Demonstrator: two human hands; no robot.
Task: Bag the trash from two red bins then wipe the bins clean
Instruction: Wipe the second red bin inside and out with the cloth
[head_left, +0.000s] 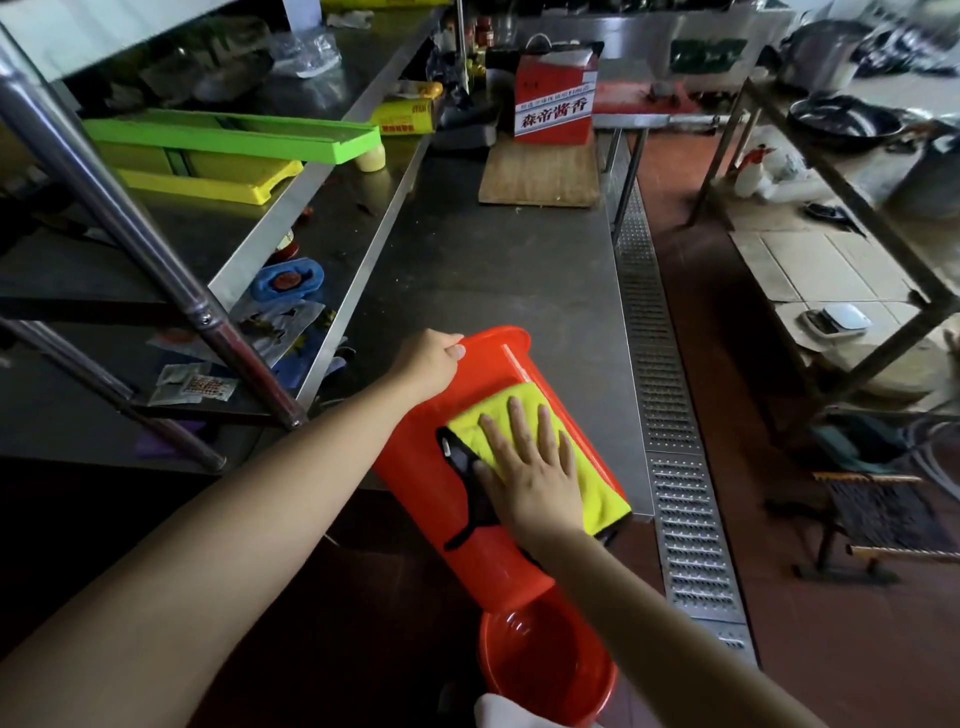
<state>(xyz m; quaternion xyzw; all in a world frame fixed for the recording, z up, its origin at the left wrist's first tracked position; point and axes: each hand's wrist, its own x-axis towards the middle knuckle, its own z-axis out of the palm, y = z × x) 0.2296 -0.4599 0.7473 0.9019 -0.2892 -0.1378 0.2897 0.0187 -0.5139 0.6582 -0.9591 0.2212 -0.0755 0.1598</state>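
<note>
A red bin (415, 467) lies on its side across the near edge of the steel table (493, 270), a black figure printed on its wall. My left hand (434, 361) grips its rim at the far end. A yellow cloth (597, 467) is spread on the bin's upper side, and my right hand (532, 467) presses flat on it with straight fingers. A second red bin (545, 660) stands upright on the floor below, its mouth open toward me.
A wooden board (540, 176) and a red-and-white box (556, 98) sit at the table's far end. Left is a cluttered shelf with green and yellow trays (228, 137). A metal floor drain grate (675, 441) runs along the right. A white object (504, 712) shows at the bottom edge.
</note>
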